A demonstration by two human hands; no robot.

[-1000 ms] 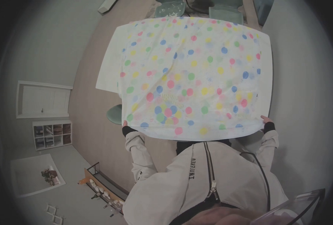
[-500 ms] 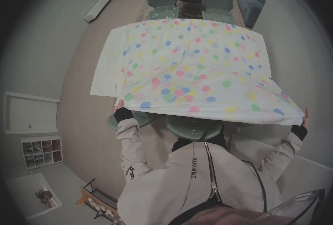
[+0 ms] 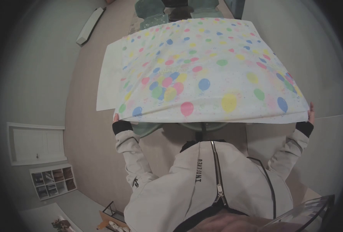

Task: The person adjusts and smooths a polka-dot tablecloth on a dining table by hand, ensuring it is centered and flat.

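Above floor [image 3: 84, 116], cloth [image 3: 206, 69] spread wide.

The big balloon cloth [image 3: 206, 73] is spread wide and high, and it hides almost everything under it. Each near corner of the cloth is pinched in a hand, the left hand [image 3: 116, 118] and the right hand [image 3: 311, 113], so both hands are busy. Just under the near edge of the cloth, green chairs [image 3: 200, 126] stand in the way. Past the far edge of the cloth more green chairs [image 3: 152, 13] block that side. Left of the cloth the bare floor [image 3: 82, 112] is open
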